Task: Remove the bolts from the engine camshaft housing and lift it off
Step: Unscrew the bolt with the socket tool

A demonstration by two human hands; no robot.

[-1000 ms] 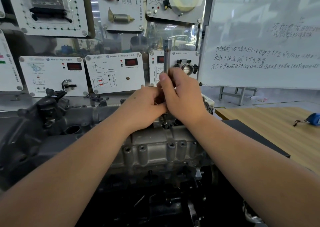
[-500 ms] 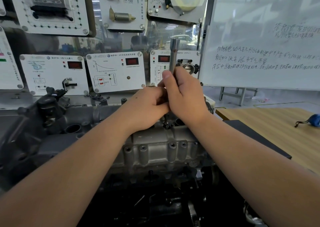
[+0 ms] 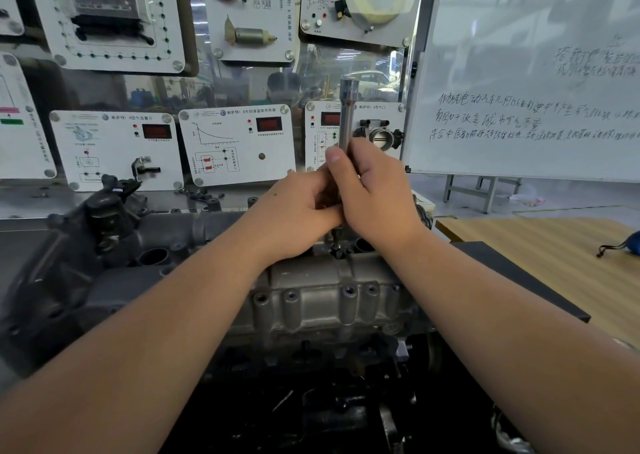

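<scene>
Camshaft housing (image 3: 325,301): cast grey metal, ribbed, bolt bosses along its near edge; open bench behind it. Socket wrench (image 3: 346,114): smooth steel tube, upright above the housing's far edge; right hand (image 3: 377,197) grasps its shaft; left hand (image 3: 298,214) curls around the lower shaft. Wooden table (image 3: 540,245) right of housing.

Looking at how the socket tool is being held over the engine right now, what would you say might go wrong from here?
1. Both hands, left hand and right hand, grip the long socket tool low down; its top is free and could tip off the bolt.
2. A loosened bolt might drop into the open round holes in the camshaft housing.
</scene>
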